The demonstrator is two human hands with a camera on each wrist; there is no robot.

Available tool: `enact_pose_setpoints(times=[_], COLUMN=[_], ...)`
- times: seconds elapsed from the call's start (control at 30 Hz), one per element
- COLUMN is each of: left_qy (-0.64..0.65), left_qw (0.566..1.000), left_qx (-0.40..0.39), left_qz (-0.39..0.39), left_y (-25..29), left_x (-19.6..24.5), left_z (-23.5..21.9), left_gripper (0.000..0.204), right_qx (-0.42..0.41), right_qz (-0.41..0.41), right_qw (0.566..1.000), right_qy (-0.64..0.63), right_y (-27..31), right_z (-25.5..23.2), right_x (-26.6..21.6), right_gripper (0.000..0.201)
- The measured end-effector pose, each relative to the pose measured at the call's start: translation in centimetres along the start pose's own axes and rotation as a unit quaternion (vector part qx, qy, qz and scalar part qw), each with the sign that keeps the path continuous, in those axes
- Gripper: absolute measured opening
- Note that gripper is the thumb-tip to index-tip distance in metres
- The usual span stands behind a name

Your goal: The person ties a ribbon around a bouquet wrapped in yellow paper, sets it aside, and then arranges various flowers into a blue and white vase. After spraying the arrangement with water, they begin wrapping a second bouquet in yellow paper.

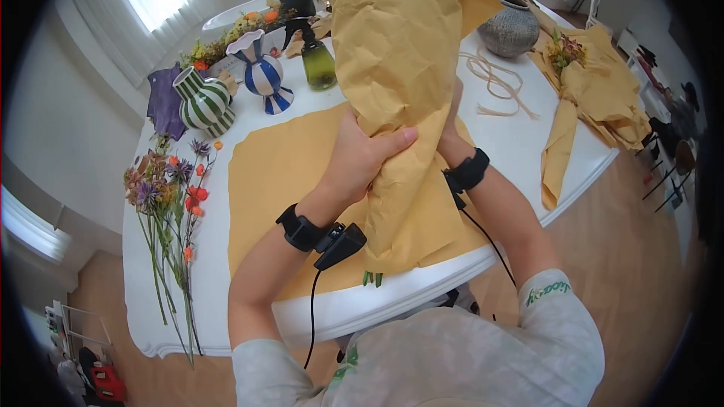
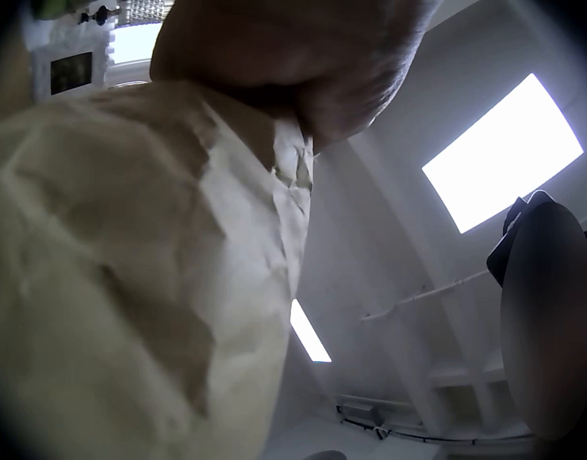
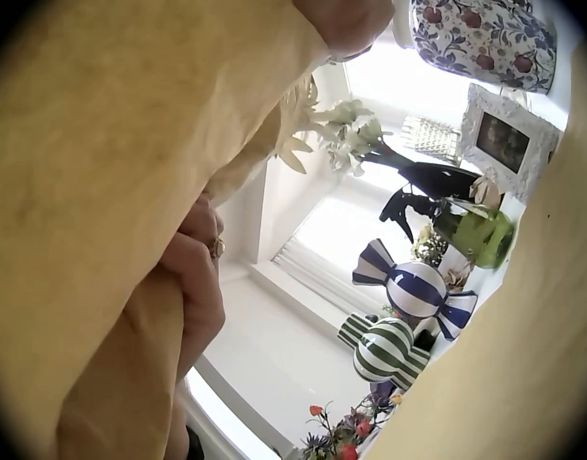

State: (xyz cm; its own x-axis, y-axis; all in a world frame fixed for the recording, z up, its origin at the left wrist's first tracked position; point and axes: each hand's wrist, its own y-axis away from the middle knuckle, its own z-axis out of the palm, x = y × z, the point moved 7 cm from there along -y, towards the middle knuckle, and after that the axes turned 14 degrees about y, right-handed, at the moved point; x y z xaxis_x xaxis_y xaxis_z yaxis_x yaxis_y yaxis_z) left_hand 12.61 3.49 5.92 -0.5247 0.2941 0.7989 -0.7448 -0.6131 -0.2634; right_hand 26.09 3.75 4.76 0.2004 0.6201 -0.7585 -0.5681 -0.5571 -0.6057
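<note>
A bundle wrapped in crumpled tan paper (image 1: 403,53) is held above the table, with green stem ends (image 1: 372,279) poking out at its lower end. My left hand (image 1: 356,157) grips its narrow part, the thumb lying across the front of the paper. From the right side, my right hand (image 1: 453,117) holds the wrap, its fingers mostly hidden behind the paper. The paper (image 2: 150,287) fills much of the left wrist view. In the right wrist view, ringed fingers (image 3: 200,278) of my left hand curl against the wrap.
Flat tan paper (image 1: 275,173) lies beneath on the white table (image 1: 143,271). Loose flowers (image 1: 162,188), a green-striped vase (image 1: 205,104), a blue-striped vase (image 1: 264,79) and a green spray bottle (image 1: 319,66) stand or lie left; cord (image 1: 494,83), a grey pot (image 1: 509,29) and another wrapped bouquet (image 1: 596,90) right.
</note>
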Motion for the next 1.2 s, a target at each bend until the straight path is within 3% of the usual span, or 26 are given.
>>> enact_pose_setpoints(times=[0.13, 0.27, 0.4, 0.47, 0.53, 0.57, 0.6, 0.67, 0.7, 0.8, 0.93, 1.1, 1.2], left_qy=[-0.016, -0.001, -0.068, -0.088, -0.164, -0.178, -0.176, -0.215, -0.216, -0.242, -0.230, -0.234, -0.214], left_qw=[1.000, 1.000, 0.996, 0.993, 0.969, 0.965, 0.966, 0.953, 0.953, 0.947, 0.961, 0.969, 0.976], left_qx=[-0.010, -0.001, 0.042, 0.058, 0.113, 0.110, 0.108, 0.112, 0.112, 0.074, 0.054, 0.022, 0.005], left_qz=[-0.014, 0.007, 0.033, 0.052, 0.149, 0.155, 0.154, 0.181, 0.181, 0.195, 0.142, 0.079, 0.047], left_y=[-0.2, -0.1, 0.1, 0.0, 0.2, -0.1, -0.4, -0.4, -0.4, -0.4, -0.3, -0.2, 0.1], left_x=[-1.3, -1.2, -0.1, 0.1, 1.6, 1.6, 1.4, 1.3, 1.2, 0.9, 0.1, -0.9, -1.1], left_z=[-0.1, -0.4, -1.7, -2.1, -2.5, -2.7, -2.6, -1.9, -1.6, -0.4, -0.1, 0.2, 1.0], left_gripper=[0.052, 0.052, 0.050, 0.049, 0.047, 0.047, 0.047, 0.047, 0.047, 0.049, 0.054, 0.058, 0.061], right_qx=[-0.012, 0.038, 0.113, 0.095, 0.031, -0.032, -0.030, -0.121, -0.135, -0.183, -0.209, -0.286, -0.288], right_qz=[-0.020, -0.045, -0.075, -0.088, -0.104, -0.072, -0.072, 0.068, 0.080, 0.053, 0.120, 0.154, 0.179], right_qw=[1.000, 0.997, 0.980, 0.981, 0.988, 0.991, 0.990, 0.990, 0.988, 0.982, 0.968, 0.930, 0.909], right_qy=[-0.006, 0.056, 0.147, 0.143, 0.108, 0.111, 0.114, -0.001, -0.010, 0.001, -0.075, -0.174, -0.243], right_y=[1.5, 1.5, 0.9, 1.6, 2.5, 2.8, 2.9, 3.1, 3.1, 1.9, 1.7, 2.1, 2.6], right_z=[1.0, 0.7, 0.1, -1.6, -2.3, -1.8, -1.6, 0.5, 0.9, 1.3, 0.9, 0.0, -1.0], right_x=[-1.8, -2.3, -2.3, -3.1, -4.4, -4.7, -5.6, -5.0, -5.2, -5.8, -4.6, -3.0, -1.0], right_gripper=[0.033, 0.031, 0.031, 0.033, 0.047, 0.059, 0.059, 0.071, 0.077, 0.072, 0.064, 0.074, 0.074])
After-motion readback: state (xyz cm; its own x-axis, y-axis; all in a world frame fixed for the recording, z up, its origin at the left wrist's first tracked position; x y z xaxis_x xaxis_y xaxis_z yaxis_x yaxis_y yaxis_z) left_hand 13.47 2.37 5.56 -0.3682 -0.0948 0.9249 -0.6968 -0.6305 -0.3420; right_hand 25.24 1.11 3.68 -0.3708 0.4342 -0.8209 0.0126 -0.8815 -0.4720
